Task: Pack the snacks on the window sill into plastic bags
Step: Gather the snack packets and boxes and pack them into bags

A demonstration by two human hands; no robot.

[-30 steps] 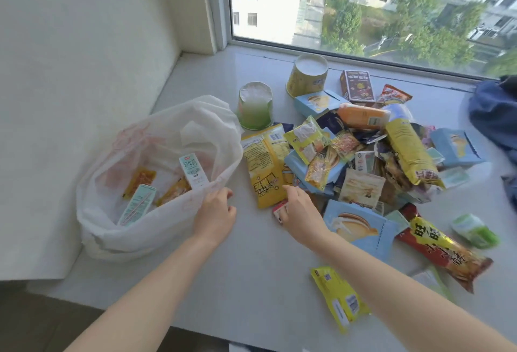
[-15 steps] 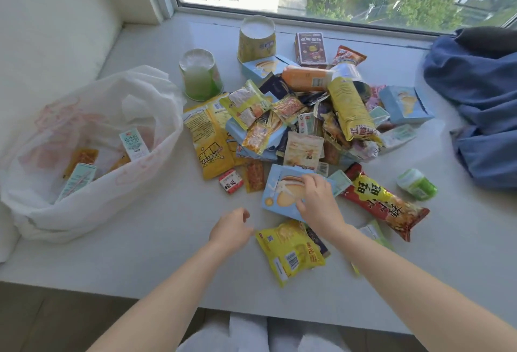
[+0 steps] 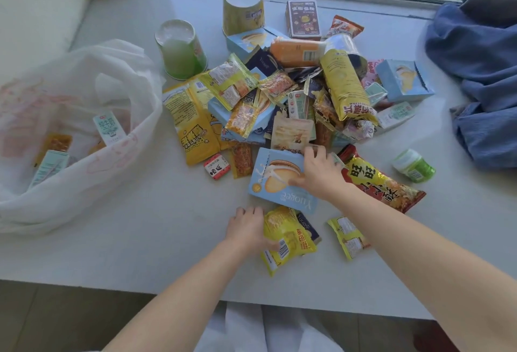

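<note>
Your right hand covers the right edge of the light blue cake box, so you can't see how far your fingers curl under it; thumb lies on the printed face, fingers reach over the top edge. Cannot tell if it's a real grip or just a flat press. Your left hand is closed on the left end of the small yellow snack packet, thumb on top near the barcode, fingers hidden beneath. A dark packet pokes out from under that yellow one, mostly covered. Another yellow packet is half hidden behind your right forearm. The heap of snacks beyond your right hand overlaps too much to sort out the lower layers. The white plastic bag, well left of your left hand, is cut off by the frame edge; cartons inside show only partly.

Versus half a second ago: your left hand was loose and empty on the sill, now it's on the yellow packet. Right hand stays on the blue box.
</note>
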